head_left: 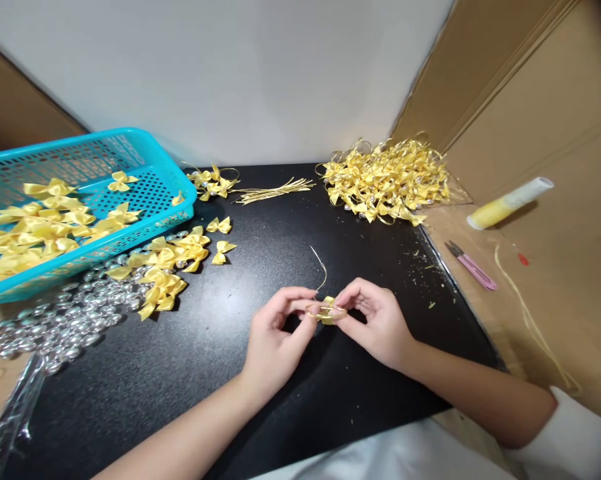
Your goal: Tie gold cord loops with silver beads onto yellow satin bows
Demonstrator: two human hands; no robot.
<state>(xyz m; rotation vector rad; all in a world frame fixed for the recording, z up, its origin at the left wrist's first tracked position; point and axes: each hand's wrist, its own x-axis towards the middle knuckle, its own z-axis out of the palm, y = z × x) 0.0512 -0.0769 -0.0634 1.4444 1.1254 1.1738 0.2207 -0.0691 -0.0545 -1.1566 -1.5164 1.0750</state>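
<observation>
Over the black tabletop [220, 373], my left hand [283, 327] and my right hand [378, 323] meet, each pinching one side of a small yellow ribbon bow [326, 315]. Gold cord lies across the bow between the fingertips. A thin thread with a needle-like pale tip [322, 263] rises from beside my left index finger and curves away from me. Fingers cover much of the bow, so its exact shape is hidden. Two loose yellow bows [221, 252] lie to the left, beyond my left hand.
A turquoise basket [168, 207] of yellow bows stands left, with silver beads [80, 313] before it. Gold cord pieces [275, 191] and a heap of finished-looking bows [380, 180] lie at the back. Pink-handled snips [473, 267] and a yellow-white roll [510, 203] are right.
</observation>
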